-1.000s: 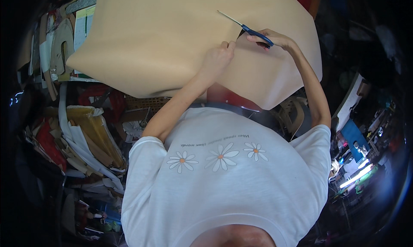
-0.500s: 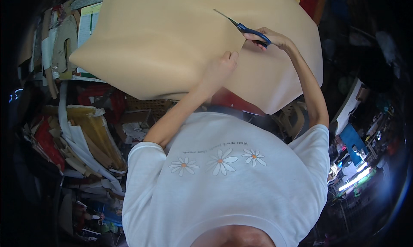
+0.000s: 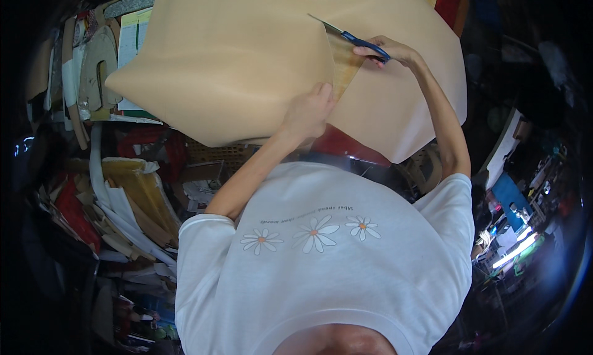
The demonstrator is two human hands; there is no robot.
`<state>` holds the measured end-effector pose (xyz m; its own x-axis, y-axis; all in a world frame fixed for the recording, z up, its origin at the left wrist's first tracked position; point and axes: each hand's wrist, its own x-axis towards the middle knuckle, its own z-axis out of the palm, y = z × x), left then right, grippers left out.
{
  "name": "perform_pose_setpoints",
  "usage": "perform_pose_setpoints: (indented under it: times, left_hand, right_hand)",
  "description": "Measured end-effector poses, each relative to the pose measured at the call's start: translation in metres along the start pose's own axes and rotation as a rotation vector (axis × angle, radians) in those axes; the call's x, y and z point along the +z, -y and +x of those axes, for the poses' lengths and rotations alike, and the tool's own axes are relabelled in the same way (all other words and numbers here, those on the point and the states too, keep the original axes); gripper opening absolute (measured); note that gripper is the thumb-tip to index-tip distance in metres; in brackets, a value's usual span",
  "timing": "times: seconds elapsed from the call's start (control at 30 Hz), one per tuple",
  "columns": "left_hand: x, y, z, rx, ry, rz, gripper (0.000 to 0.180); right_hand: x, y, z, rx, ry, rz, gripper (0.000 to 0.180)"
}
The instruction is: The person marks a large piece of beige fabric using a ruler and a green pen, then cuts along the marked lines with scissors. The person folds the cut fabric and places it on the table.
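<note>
A large tan sheet (image 3: 228,64), smooth like leather or vinyl, is spread over a table. A cut runs into it from the near edge, and its two sides stand apart in a narrow wedge that shows the yellowish tabletop (image 3: 343,61). My right hand (image 3: 390,51) is closed round the blue handles of scissors (image 3: 349,36), whose blades point far left at the inner end of the cut. My left hand (image 3: 311,111) pinches the cut edge of the sheet's left part, nearer to me than the scissors.
Red table edging (image 3: 346,143) shows at the near side. Left of the table, papers (image 3: 131,43) and curved pattern pieces (image 3: 99,64) lie stacked. Below them are rolls and folded scraps (image 3: 139,200). A bright tube light (image 3: 516,251) glows at the right.
My left hand has drawn the left cut edge left and toward me, opening the cut into a wedge. The scissors have barely moved.
</note>
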<state>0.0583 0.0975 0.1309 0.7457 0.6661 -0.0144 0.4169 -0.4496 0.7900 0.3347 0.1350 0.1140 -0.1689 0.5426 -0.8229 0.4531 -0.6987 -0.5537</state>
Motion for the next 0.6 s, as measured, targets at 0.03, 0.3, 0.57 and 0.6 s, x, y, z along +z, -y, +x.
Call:
perform_pose_setpoints:
  times: [0.03, 0.3, 0.57, 0.6]
  left_hand:
    - [-0.004, 0.0, -0.001, 0.048, -0.022, 0.01, 0.013]
    - [-0.027, 0.023, -0.023, -0.232, 0.054, -0.017, 0.017]
    - [-0.048, 0.076, -0.044, -0.579, -0.031, -0.72, 0.024]
    - [-0.051, 0.078, -0.044, -0.621, -0.046, -0.715, 0.025]
  right_hand:
    - [0.002, 0.002, 0.002, 0.005, -0.004, 0.018, 0.051]
    - [0.024, -0.004, 0.024, -0.021, -0.059, 0.122, 0.053]
    - [0.17, 0.05, 0.03, 0.008, -0.472, 1.07, 0.052]
    - [0.184, 0.062, 0.033, -0.029, -0.534, 1.187, 0.052]
